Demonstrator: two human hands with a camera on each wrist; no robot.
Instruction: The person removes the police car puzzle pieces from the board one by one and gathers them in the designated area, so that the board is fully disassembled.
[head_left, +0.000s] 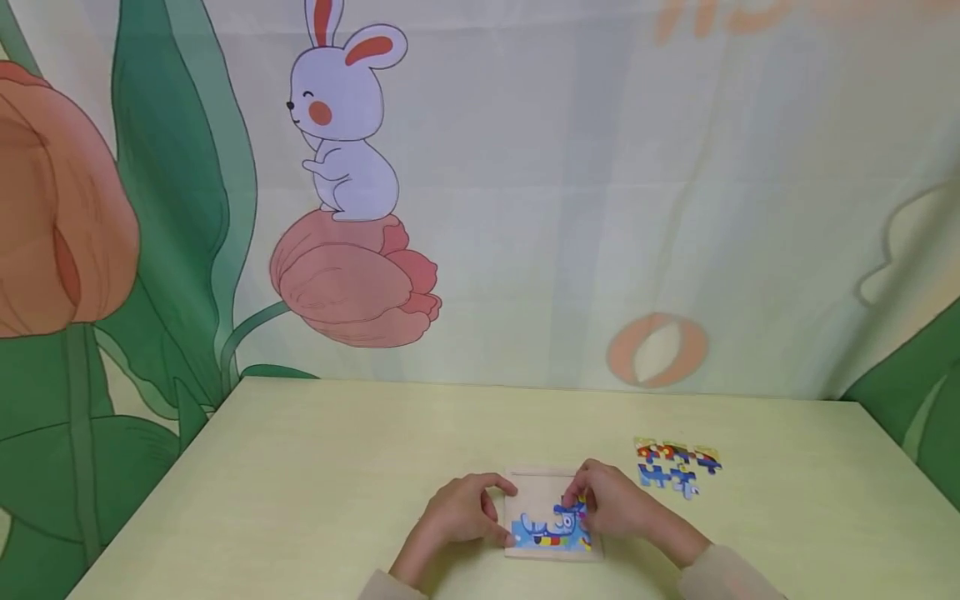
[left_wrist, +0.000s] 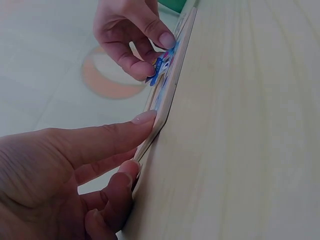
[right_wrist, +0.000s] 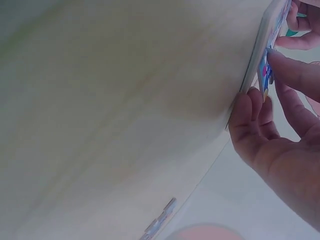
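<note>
A square wooden puzzle tray (head_left: 547,556) lies on the table, its lower part filled with joined pieces showing a blue animal picture (head_left: 551,529). Its upper left part is bare wood. My left hand (head_left: 465,510) grips the tray's left side, the thumb on the rim and other fingers curled at the edge, as the left wrist view shows. Over the tray's right side, my right hand (head_left: 617,502) pinches a blue puzzle piece (left_wrist: 156,69) between thumb and fingers. Its lower fingers touch the tray's edge in the right wrist view. The piece's outline is partly hidden by the fingers.
Several loose puzzle pieces (head_left: 675,454) lie in two rows on the table (head_left: 337,483), right of and beyond the tray. A printed curtain (head_left: 525,208) with a rabbit and tulips hangs behind the table's far edge.
</note>
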